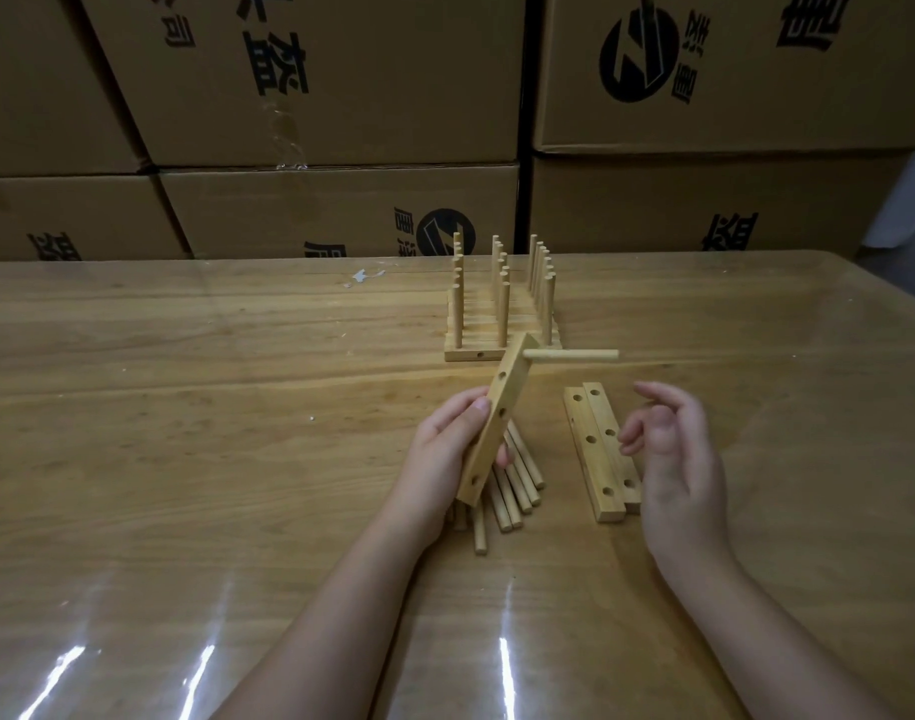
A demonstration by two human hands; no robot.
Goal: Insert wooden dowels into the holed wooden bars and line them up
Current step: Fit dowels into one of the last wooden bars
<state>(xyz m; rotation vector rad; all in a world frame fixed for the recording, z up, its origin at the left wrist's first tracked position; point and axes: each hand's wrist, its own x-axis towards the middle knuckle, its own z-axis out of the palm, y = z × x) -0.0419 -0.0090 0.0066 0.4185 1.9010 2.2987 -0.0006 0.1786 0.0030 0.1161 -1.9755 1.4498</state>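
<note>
My left hand (447,449) grips a holed wooden bar (499,407) and holds it tilted above the table. One dowel (572,355) sticks out sideways to the right from the bar's top hole. My right hand (673,449) hovers with relaxed fingers and holds nothing, just right of two bare holed bars (598,449) that lie side by side. Several loose dowels (518,491) lie in a pile under and behind the held bar. Farther back, several finished bars with upright dowels (502,314) stand lined up in a row.
The wooden table (185,407) has a shiny transparent cover. Stacked cardboard boxes (341,122) form a wall right behind the table's far edge. A small white scrap (361,277) lies near that edge.
</note>
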